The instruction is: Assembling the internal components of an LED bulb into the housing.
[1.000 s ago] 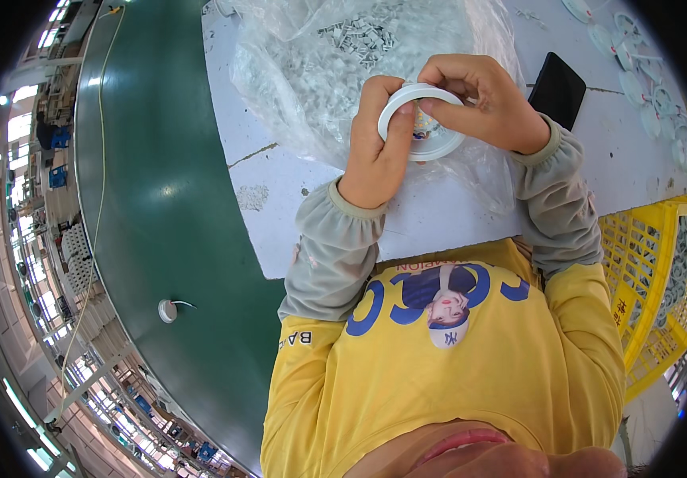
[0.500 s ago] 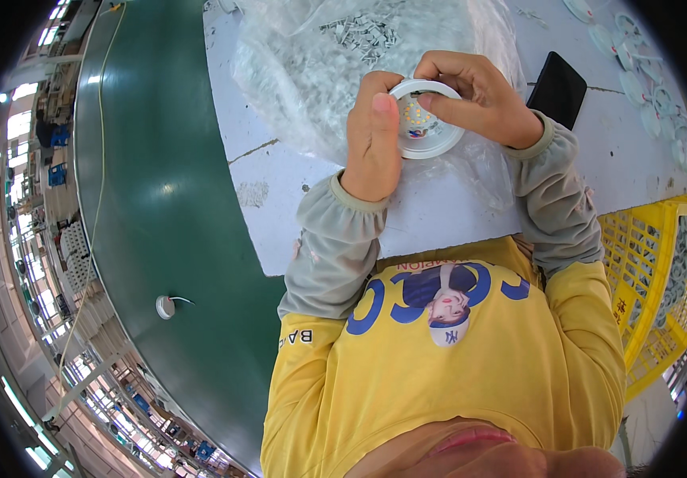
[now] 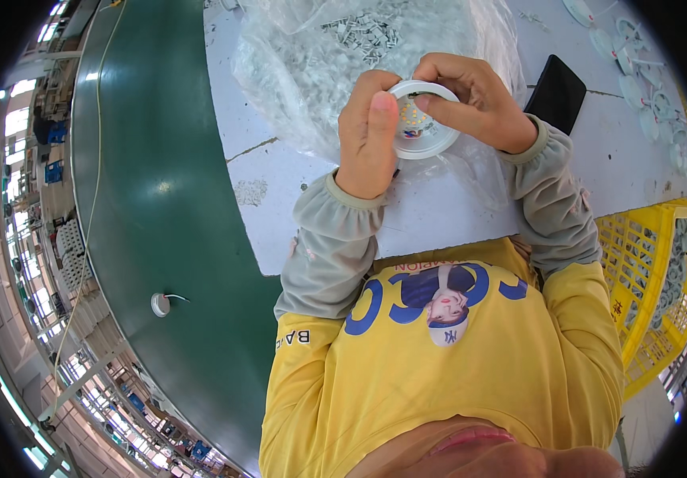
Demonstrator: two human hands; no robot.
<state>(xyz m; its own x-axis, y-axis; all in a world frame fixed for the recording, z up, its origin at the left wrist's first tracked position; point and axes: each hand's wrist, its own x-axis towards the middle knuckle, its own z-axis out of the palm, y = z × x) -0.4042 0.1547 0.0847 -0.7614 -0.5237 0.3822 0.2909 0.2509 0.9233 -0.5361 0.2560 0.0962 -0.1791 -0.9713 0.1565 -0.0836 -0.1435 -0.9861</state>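
Between my hands is a round white LED downlight (image 3: pixel 422 145), its open face tilted up and small yellow LEDs showing inside. My left hand (image 3: pixel 369 135) grips the rim on its left side, thumb upright along the edge. My right hand (image 3: pixel 475 102) holds the far right side, the thumb reaching over the rim into the face. Whatever lies under that thumb is hidden. Below and beyond the light, a clear plastic bag (image 3: pixel 296 95) spreads over the white table, with a pile of small grey-white clips (image 3: pixel 366 38) in it.
A black phone (image 3: pixel 556 94) lies on the white table (image 3: pixel 439 215) right of my hands. Several round white lamp parts with wires (image 3: pixel 634 88) sit at the far right. A yellow basket (image 3: pixel 638 279) stands beside me. One small white lamp (image 3: pixel 160 304) rests on the green conveyor belt (image 3: pixel 176 199).
Both hands keep their hold on the downlight and have shifted very slightly left with it. The small lamp on the green belt appears a little further left.
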